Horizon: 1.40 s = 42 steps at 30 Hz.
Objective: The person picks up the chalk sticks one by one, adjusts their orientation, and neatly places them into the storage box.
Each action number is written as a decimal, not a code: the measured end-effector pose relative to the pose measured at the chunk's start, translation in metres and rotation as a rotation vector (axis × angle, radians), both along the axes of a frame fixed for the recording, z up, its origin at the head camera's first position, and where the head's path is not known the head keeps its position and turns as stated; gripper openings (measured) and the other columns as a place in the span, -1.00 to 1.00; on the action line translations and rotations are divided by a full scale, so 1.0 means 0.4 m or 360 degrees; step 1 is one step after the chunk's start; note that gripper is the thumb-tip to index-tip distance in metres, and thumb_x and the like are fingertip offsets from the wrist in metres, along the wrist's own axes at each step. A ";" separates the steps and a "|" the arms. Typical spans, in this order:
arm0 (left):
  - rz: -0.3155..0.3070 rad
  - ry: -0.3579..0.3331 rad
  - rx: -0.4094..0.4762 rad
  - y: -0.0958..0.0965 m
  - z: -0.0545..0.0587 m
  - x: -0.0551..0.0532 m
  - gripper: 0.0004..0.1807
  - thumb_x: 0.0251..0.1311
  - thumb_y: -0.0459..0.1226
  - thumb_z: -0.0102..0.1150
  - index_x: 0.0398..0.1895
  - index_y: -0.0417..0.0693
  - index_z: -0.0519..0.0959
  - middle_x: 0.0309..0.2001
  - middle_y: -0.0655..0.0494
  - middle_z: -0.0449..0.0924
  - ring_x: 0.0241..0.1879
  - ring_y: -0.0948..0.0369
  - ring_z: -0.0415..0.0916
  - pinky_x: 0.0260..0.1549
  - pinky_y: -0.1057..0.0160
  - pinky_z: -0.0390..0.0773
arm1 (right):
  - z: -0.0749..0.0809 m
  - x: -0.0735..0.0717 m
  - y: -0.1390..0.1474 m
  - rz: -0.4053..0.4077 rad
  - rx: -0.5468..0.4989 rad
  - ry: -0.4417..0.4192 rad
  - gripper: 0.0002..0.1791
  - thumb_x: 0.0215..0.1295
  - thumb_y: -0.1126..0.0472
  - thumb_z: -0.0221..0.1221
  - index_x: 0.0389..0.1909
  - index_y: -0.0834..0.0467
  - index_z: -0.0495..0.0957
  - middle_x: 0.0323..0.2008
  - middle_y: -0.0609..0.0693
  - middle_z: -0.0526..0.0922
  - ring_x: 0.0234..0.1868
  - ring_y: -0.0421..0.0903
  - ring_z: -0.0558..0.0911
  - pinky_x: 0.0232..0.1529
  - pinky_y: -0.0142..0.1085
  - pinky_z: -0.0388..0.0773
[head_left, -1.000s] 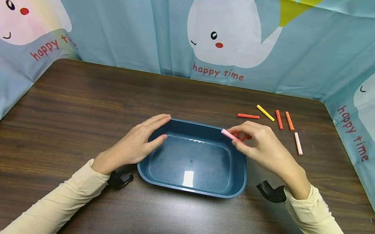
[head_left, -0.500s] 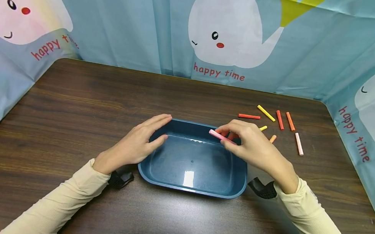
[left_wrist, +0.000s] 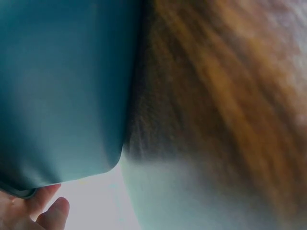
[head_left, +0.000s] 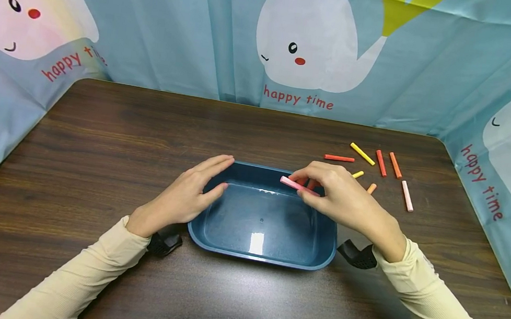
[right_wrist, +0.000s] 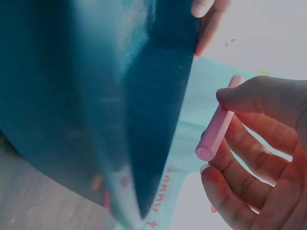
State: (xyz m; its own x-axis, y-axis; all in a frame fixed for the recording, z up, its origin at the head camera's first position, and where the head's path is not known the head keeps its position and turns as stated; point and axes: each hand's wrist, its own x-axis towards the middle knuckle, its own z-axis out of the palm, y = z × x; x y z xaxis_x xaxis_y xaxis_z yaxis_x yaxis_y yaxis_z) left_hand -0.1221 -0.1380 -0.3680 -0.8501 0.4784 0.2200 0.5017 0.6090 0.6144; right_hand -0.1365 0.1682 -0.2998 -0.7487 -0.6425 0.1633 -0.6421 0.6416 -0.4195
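My right hand (head_left: 343, 198) pinches a pink stick of chalk (head_left: 290, 183) between thumb and fingers, over the back right part of a dark blue plastic basin (head_left: 258, 259). In the right wrist view the pink chalk (right_wrist: 216, 132) slants, both ends free, apart from the basin wall (right_wrist: 165, 105). My left hand (head_left: 187, 194) rests at the basin's back left corner, fingers straight and thumb spread over the inside. From the left wrist only the basin's outer wall (left_wrist: 62, 96) and a few fingertips (left_wrist: 55, 213) show. No chalk shows in the visible part of the basin.
Loose chalk lies behind and right of the basin: red (head_left: 339, 158), yellow (head_left: 362, 154), another red (head_left: 381, 163), orange (head_left: 395, 165) and pale pink (head_left: 407, 196). A yellow (head_left: 358, 175) and a light orange one (head_left: 372, 188) are partly covered by my right hand. Whale-print curtains (head_left: 156, 37) border the brown table (head_left: 121, 133).
My right hand has carried the pink chalk leftward over the basin, uncovering the yellow and light orange chalk behind it. My left hand has stayed at the rim.
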 end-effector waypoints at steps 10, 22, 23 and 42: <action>0.0012 0.0008 -0.0004 -0.002 0.001 0.000 -0.41 0.42 -0.30 0.05 0.46 -0.28 0.25 0.48 -0.18 0.23 0.46 -0.06 0.21 0.37 -0.15 0.30 | 0.022 -0.004 -0.029 0.0039 0.0028 0.0012 -0.77 0.24 0.31 0.29 -0.08 0.09 0.70 -0.32 -0.10 0.67 -0.42 -0.26 0.52 -0.43 -0.40 0.46; 0.0003 0.0055 0.0003 -0.002 0.001 -0.003 -0.44 0.42 -0.35 0.01 0.45 -0.29 0.26 0.47 -0.16 0.25 0.46 -0.03 0.23 0.38 -0.12 0.30 | 0.021 -0.017 -0.085 0.0105 0.0100 -0.0005 -0.76 0.23 0.28 0.31 -0.07 0.09 0.71 -0.31 -0.10 0.66 -0.46 -0.25 0.47 -0.48 -0.42 0.42; 0.0004 0.0054 0.0004 -0.002 0.001 -0.003 -0.44 0.42 -0.35 0.01 0.45 -0.29 0.26 0.46 -0.16 0.25 0.46 -0.03 0.23 0.38 -0.11 0.30 | 0.020 -0.018 -0.089 0.0114 0.0102 -0.0009 -0.76 0.23 0.29 0.31 -0.07 0.09 0.71 -0.31 -0.10 0.66 -0.46 -0.25 0.47 -0.49 -0.42 0.42; 0.0024 0.0006 -0.0014 -0.005 0.006 0.001 -0.43 0.42 -0.35 -0.02 0.47 -0.24 0.25 0.48 -0.12 0.23 0.46 -0.03 0.23 0.37 -0.12 0.30 | -0.003 -0.034 -0.169 0.0232 0.0212 -0.0121 -0.75 0.22 0.31 0.28 -0.07 0.10 0.70 -0.25 -0.10 0.69 -0.42 -0.22 0.52 -0.40 -0.39 0.48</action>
State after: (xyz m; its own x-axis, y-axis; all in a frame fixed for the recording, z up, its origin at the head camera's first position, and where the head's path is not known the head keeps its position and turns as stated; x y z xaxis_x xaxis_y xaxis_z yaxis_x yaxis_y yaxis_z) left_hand -0.1219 -0.1402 -0.3656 -0.8565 0.4674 0.2190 0.4946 0.6220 0.6071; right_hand -0.1500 0.1005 -0.3011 -0.6531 -0.7571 0.0162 -0.7019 0.5973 -0.3881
